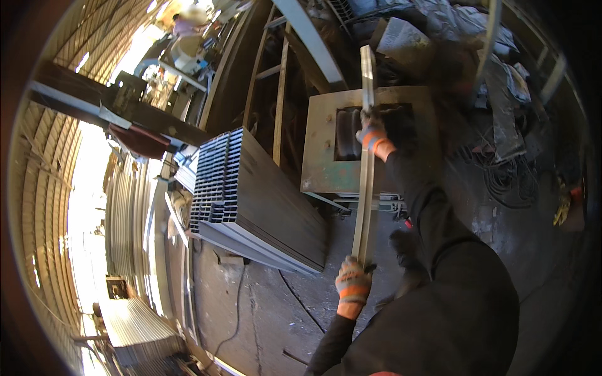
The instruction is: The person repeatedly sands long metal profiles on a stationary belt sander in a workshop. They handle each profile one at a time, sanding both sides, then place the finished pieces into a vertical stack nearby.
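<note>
A long, straight metal profile point(365, 207) with a ridged, channel-like shape runs away from me between my hands. My left hand point(352, 283), in a grey and orange work glove, is closed around its near end. Farther up, my right hand point(374, 135), gloved alike, grips the same profile, whose far end rises past it. Beneath the right hand stands a worn metal box-shaped cabinet point(316, 156) with a rectangular opening, in which dark rounded forms show. Whether the profile touches the cabinet, I cannot tell.
Left of the cabinet is a tall stack of metal profiles point(276, 200), their ends facing left. Cables point(301, 301) lie across the floor. More long stock point(128, 219) fills the far left. Coiled hoses point(501, 169) and piled sacks point(404, 41) are at the right and back.
</note>
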{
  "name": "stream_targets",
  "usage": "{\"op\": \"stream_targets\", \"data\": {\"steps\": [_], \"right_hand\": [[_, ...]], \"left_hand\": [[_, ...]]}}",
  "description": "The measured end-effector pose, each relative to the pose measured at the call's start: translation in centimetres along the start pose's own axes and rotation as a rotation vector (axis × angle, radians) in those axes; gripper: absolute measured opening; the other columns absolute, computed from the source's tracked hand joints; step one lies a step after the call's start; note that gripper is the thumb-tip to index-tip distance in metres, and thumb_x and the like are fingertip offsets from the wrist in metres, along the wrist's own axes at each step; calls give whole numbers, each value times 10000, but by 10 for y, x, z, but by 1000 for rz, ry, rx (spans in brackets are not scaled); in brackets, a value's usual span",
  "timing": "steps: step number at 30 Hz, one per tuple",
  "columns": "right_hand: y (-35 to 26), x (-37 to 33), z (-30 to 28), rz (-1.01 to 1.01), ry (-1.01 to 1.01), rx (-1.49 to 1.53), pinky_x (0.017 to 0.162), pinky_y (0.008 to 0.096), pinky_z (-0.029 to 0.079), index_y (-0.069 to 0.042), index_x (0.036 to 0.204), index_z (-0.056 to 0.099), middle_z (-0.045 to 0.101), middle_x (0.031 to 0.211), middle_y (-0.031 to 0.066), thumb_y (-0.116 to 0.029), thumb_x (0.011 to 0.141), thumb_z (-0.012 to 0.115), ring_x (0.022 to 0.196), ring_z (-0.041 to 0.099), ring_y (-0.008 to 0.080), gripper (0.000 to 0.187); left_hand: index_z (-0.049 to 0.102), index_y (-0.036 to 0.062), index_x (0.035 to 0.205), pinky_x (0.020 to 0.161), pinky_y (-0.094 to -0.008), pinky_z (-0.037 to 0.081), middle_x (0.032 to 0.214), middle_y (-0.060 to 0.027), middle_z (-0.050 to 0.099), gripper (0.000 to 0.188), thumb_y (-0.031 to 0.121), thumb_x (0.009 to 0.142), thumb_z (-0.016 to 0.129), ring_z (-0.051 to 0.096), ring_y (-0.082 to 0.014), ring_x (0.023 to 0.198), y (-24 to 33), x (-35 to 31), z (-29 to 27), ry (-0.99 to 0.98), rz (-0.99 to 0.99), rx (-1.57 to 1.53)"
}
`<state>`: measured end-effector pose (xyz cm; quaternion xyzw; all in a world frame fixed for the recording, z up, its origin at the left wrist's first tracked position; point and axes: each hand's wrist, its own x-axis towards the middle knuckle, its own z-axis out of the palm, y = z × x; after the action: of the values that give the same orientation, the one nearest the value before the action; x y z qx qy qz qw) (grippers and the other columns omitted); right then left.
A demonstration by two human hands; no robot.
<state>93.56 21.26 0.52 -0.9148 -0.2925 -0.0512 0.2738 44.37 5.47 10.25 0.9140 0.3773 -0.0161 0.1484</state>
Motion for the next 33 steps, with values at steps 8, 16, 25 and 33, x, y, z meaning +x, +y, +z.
{"op": "stream_targets", "data": {"steps": [8,16,25,33], "right_hand": [[65,130,33,276,-311,57,1393,503,355,-140,1742,524,472,1806,243,-410,954,730,1660,440,463,858],[37,8,19,-24,59,-14,1429,529,281,-52,1762,465,317,1868,266,-271,915,750,1723,304,490,920],[-28,-219,-2,31,-91,200,1443,484,250,-89,1836,340,210,1917,261,-265,899,725,1756,235,489,1028],[-83,-422,-53,-89,34,197,1440,570,220,3,1811,328,198,1894,314,-210,883,749,1729,218,577,1040]], "left_hand": [[584,7,1345,773,-485,639,1072,-191,745,712,515,950,890,785,-385,914,26,129,21,20,58,37],[596,27,1323,834,-547,609,1089,-212,766,648,514,990,862,767,-433,958,-11,17,16,47,49,-106],[614,49,1246,791,-577,617,1068,-218,789,646,596,991,847,778,-458,933,-100,-199,28,-5,-11,-71],[619,129,1175,688,-565,626,1023,-167,768,521,563,974,826,793,-416,852,-206,-390,101,-65,-85,35]]}}
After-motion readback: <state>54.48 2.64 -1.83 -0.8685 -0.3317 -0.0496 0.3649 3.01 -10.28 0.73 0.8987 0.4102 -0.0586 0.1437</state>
